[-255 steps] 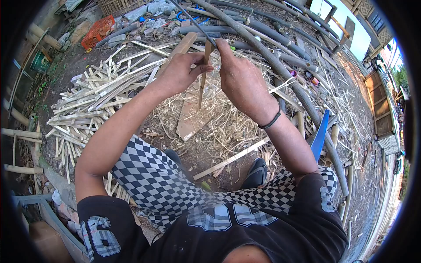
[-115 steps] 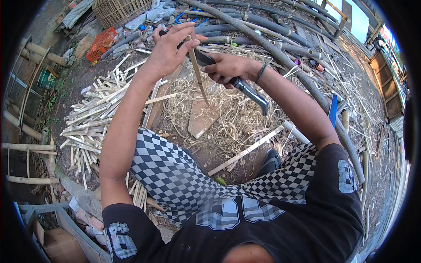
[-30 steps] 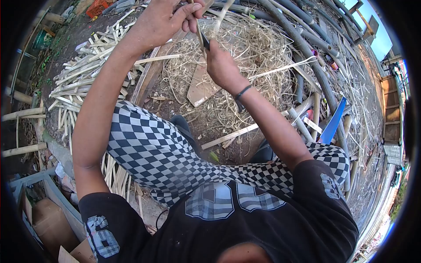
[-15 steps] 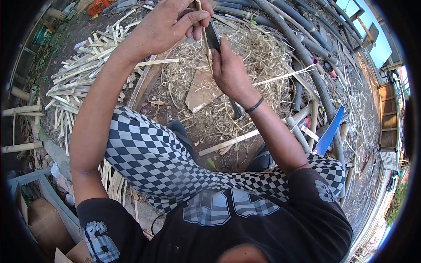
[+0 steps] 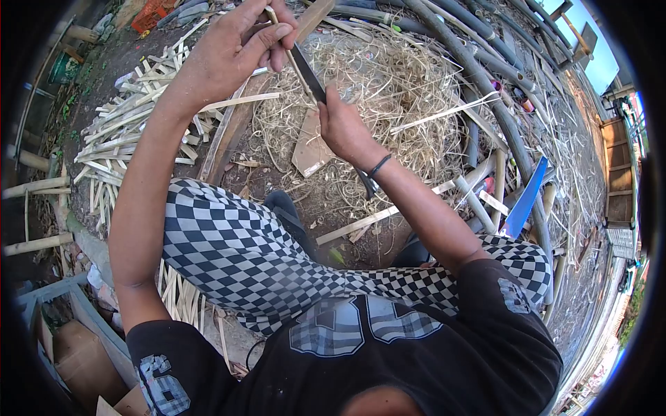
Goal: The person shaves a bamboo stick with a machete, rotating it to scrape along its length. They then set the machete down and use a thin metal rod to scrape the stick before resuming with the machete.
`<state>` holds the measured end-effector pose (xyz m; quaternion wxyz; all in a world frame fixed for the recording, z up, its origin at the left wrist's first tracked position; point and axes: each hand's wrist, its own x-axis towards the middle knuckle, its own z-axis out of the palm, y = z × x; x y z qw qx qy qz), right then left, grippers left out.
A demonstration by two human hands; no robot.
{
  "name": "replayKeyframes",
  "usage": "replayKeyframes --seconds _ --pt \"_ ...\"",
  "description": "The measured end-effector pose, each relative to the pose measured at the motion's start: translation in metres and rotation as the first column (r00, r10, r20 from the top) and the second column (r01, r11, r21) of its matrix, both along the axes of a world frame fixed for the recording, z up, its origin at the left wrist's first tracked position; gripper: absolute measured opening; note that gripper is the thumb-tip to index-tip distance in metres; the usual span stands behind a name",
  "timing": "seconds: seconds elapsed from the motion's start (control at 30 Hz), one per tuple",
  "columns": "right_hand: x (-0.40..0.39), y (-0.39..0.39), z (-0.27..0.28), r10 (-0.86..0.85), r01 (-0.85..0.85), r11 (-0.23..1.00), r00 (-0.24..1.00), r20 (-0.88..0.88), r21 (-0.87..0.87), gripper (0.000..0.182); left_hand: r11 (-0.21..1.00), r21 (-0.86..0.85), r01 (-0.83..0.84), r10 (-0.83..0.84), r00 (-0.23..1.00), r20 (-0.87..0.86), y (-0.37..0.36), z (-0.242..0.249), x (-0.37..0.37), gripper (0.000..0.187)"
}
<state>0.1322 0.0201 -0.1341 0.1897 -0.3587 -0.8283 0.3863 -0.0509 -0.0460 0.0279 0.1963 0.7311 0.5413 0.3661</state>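
Note:
My left hand [image 5: 232, 59] is raised at the top of the view, thumb and fingers pinched on a thin bamboo strip [image 5: 300, 75]. The strip slants down to the right toward my other hand. My right hand [image 5: 349, 130] is closed round a knife, whose dark blade [image 5: 311, 76] lies along the strip, touching or very close to it. The end of the knife's handle [image 5: 365, 183] sticks out below my right wrist. Under both hands is a heap of curled bamboo shavings [image 5: 388, 90], with a flat piece of board [image 5: 310, 149] among them.
A pile of split bamboo strips [image 5: 132, 125] lies at the left beside a wooden plank [image 5: 225, 139]. Long grey poles [image 5: 454, 52] run along the back and right. A blue saw blade [image 5: 525, 201] rests at the right. Cardboard boxes [image 5: 83, 353] stand at the lower left.
Both hands have shifted left and slightly down, carrying the strip and the knife. More of the blade now shows between the hands.

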Motion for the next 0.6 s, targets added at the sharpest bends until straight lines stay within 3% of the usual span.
replayKeyframes --seconds 0.1,0.2,0.27,0.33,0.4,0.43,0.47,0.53,0.6 --pt "0.009 0.021 -0.048 0.095 -0.082 0.995 0.968 0.233 -0.064 0.025 0.999 0.033 0.032 -0.035 0.997 0.07 0.001 -0.013 -0.014 0.012" --pt "0.026 0.042 -0.097 0.067 -0.036 0.987 0.979 0.194 -0.156 0.025 1.0 0.012 0.013 -0.015 0.989 0.149 -0.001 -0.018 -0.009 0.012" --pt "0.031 0.047 -0.096 0.071 -0.011 0.964 0.973 0.221 -0.264 0.027 0.994 -0.058 -0.089 0.098 0.979 0.177 0.0 -0.017 -0.013 0.016" --pt "0.035 0.047 -0.097 0.073 0.023 0.93 0.966 0.247 -0.367 0.03 0.993 -0.066 -0.093 0.101 0.986 0.132 0.001 -0.013 -0.019 0.019" --pt "0.038 0.045 -0.094 -0.043 0.053 0.628 0.999 0.033 -0.776 0.037 0.977 -0.024 -0.21 0.211 0.969 0.125 0.002 -0.009 -0.017 0.02" --pt "0.039 0.047 -0.089 -0.127 0.014 0.453 0.991 -0.049 -0.892 0.049 0.951 0.023 -0.31 0.31 0.95 -0.031 -0.002 0.001 -0.011 0.018" --pt "0.04 0.047 -0.084 -0.136 0.003 0.447 0.989 -0.065 -0.895 0.049 0.954 0.022 -0.3 0.301 0.952 -0.049 -0.005 0.005 -0.014 0.018" --pt "0.04 0.045 -0.073 -0.289 -0.009 0.324 0.951 -0.108 -0.946 0.06 0.901 -0.19 -0.39 0.372 0.92 -0.124 -0.01 0.012 -0.022 0.019" --pt "0.042 0.05 -0.072 -0.3 -0.065 0.27 0.942 -0.148 -0.961 0.068 0.891 -0.245 -0.381 0.37 0.924 -0.094 -0.013 0.012 -0.013 0.026"
